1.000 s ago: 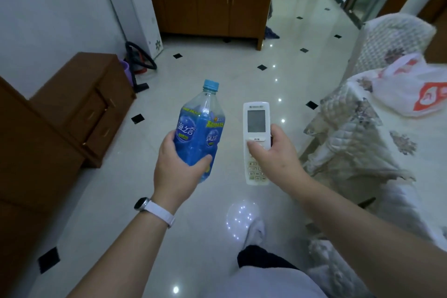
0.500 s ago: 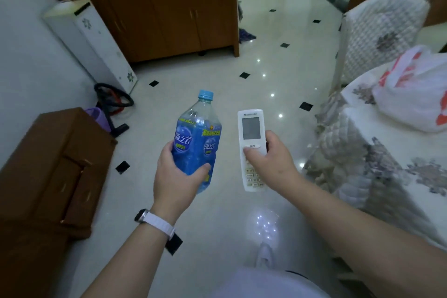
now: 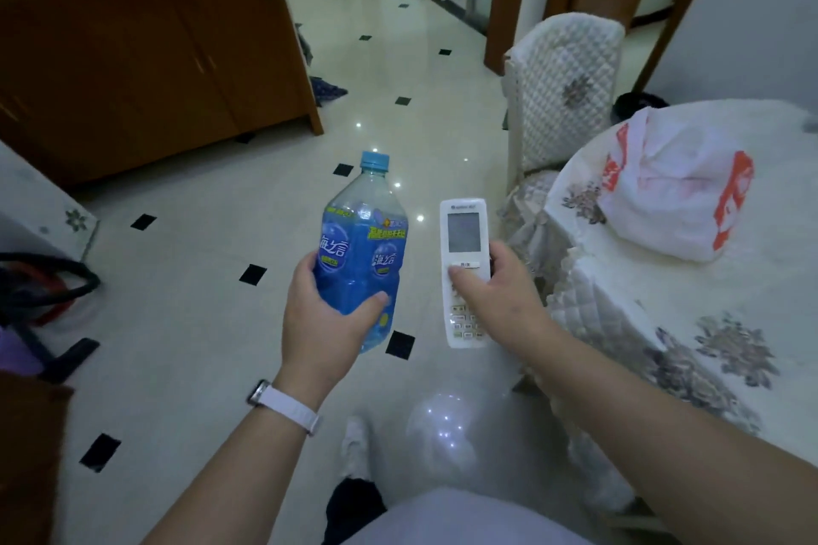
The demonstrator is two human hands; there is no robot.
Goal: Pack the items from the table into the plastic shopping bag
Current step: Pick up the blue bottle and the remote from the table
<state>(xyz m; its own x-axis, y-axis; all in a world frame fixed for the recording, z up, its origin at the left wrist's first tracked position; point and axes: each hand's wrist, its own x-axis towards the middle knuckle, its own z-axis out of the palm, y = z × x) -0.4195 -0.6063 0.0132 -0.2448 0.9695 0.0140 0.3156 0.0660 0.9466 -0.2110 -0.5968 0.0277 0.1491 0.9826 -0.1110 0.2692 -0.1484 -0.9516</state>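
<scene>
— Holding what, the left hand (image 3: pixel 325 323)?
— A bottle (image 3: pixel 360 243): blue label, blue liquid, pale blue cap (image 3: pixel 375 161) on top. The fingers wrap its lower half from behind and the thumb lies across the front. It stands nearly upright in the air, over the floor (image 3: pixel 186 345).
— And the right hand (image 3: pixel 495 301)?
— It grips a white remote (image 3: pixel 464 243). The thumb presses the face just below the grey screen (image 3: pixel 463 231), and the fingers curl round the back. The screen end points away from the person; the keypad end runs down toward the wrist.
— How do the two lie to each other?
— Side by side, bottle left, remote right, near but apart.
— Where is the bag (image 3: pixel 677 195)?
— On the table (image 3: pixel 752 279) at the right: white plastic with orange-red print, slumped on a quilted floral cloth (image 3: pixel 588 305). Whether its mouth gapes I cannot tell. It lies well apart from both hands, beyond the remote and to its right.
— What else is around?
— A chair (image 3: pixel 566 89) in a quilted cover stands just beyond the table's far edge. A brown wooden cabinet (image 3: pixel 133 58) fills the upper left. A white watch (image 3: pixel 287 405) sits on the left wrist. The floor is pale glossy tile set with small black diamonds, and a foot (image 3: pixel 356 445) in white shows low down between the arms.
</scene>
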